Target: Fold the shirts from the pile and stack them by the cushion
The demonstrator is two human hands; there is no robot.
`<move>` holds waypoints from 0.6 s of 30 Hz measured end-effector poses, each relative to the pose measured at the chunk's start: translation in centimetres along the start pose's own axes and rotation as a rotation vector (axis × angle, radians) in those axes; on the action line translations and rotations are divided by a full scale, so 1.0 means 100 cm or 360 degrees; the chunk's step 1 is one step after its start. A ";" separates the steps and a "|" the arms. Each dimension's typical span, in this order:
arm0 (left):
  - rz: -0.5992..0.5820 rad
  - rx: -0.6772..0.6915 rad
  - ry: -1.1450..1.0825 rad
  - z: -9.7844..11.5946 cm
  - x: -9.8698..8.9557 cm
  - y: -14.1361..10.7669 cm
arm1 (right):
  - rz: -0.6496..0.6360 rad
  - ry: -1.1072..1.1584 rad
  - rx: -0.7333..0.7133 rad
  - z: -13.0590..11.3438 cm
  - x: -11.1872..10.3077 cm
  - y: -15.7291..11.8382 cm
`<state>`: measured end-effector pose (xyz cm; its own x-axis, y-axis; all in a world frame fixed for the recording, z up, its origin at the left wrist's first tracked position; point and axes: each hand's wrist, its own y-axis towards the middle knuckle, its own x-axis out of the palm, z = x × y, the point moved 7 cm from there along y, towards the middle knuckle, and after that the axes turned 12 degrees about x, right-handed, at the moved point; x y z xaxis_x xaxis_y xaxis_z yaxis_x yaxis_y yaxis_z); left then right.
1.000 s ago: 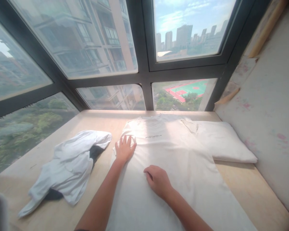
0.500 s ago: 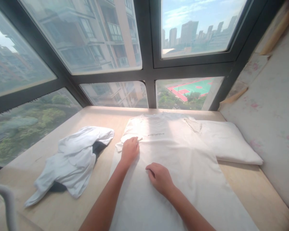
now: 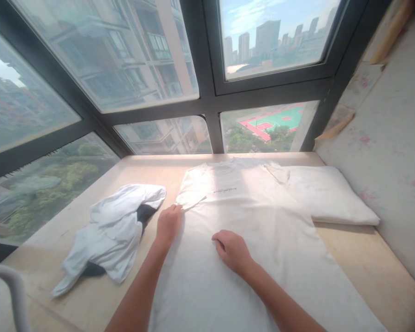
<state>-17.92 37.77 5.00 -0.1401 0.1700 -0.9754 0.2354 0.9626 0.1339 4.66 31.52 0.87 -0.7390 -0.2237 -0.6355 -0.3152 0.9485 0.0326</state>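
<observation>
A white T-shirt (image 3: 249, 221) lies spread flat, its collar toward the window and small dark lettering across the chest. At its left edge my left hand (image 3: 169, 223) is closed with fingertips pinching the folded-in sleeve (image 3: 192, 203). My right hand (image 3: 233, 251) is curled in a loose fist over the middle of the shirt. No cloth shows between its fingers, and their undersides are hidden. The other sleeve (image 3: 277, 174) is folded inward on the right.
A crumpled white garment with dark parts (image 3: 114, 230) lies on the wooden surface (image 3: 145, 168) at left. A folded white cloth or pillow (image 3: 335, 196) sits at right, partly under the shirt. A curved white tube (image 3: 10, 286) stands at lower left. Windows and a papered wall (image 3: 394, 161) border the surface.
My left hand has moved left and slightly toward me, to the shirt's edge, and more of the folded sleeve shows. My right hand has barely moved. The view has shifted slightly.
</observation>
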 end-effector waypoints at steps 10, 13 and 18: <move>0.0078 0.0050 -0.0096 -0.001 -0.001 0.005 | -0.0003 -0.0005 -0.0002 0.000 -0.001 0.000; 0.0153 0.0043 -0.0114 -0.004 0.000 0.004 | -0.0011 -0.0009 0.0006 0.000 0.000 0.000; 0.0179 0.0082 -0.0101 0.004 0.009 -0.001 | -0.0008 -0.0020 0.0016 0.000 0.000 0.001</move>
<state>-17.72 37.73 4.06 -0.0491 0.2610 -0.9641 0.2957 0.9258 0.2355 4.65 31.59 0.83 -0.7300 -0.2255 -0.6452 -0.3128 0.9496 0.0220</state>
